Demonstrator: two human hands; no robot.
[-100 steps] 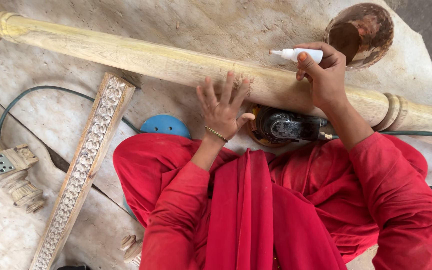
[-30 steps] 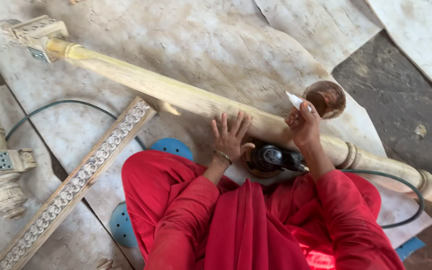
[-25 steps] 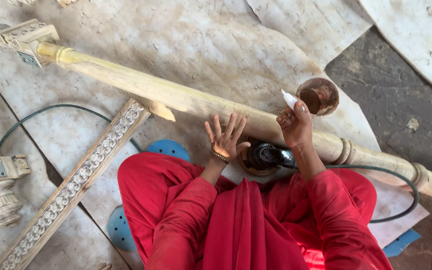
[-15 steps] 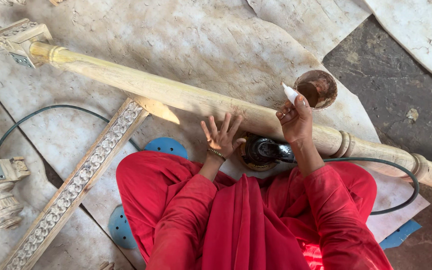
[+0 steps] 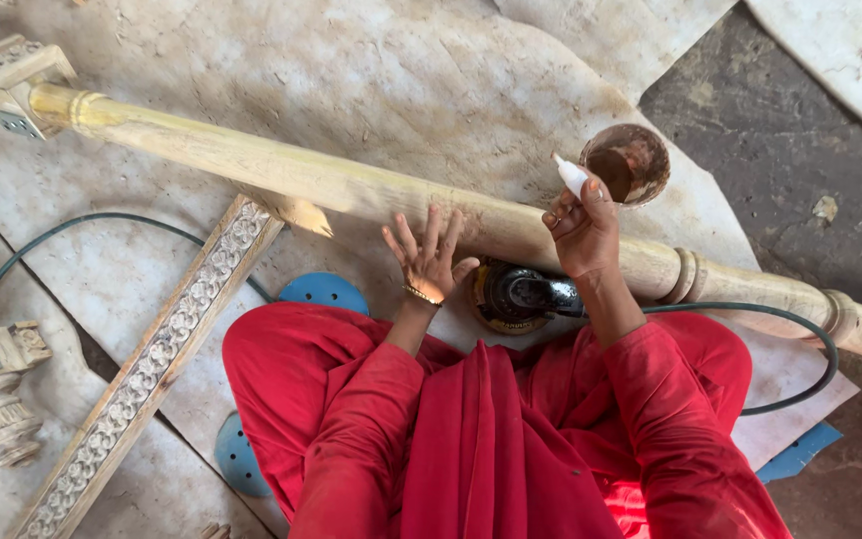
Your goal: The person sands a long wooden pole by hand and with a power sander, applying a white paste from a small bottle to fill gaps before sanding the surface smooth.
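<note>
Two hands work a long wooden post (image 5: 371, 190): the left hand (image 5: 429, 262) lies flat, fingers spread; the right hand (image 5: 581, 232) clasps a white tube (image 5: 571, 176), mid-filling; squeezing needs a steady aim.

Open sheet lay beyond the long wooden post (image 5: 351, 185); nearer, a sander (image 5: 516, 296) and probably its cable (image 5: 790, 329) crowded the lap side.

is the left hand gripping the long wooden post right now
No, the left hand is spread open with fingers splayed beside the long wooden post, not closed around it.
</note>
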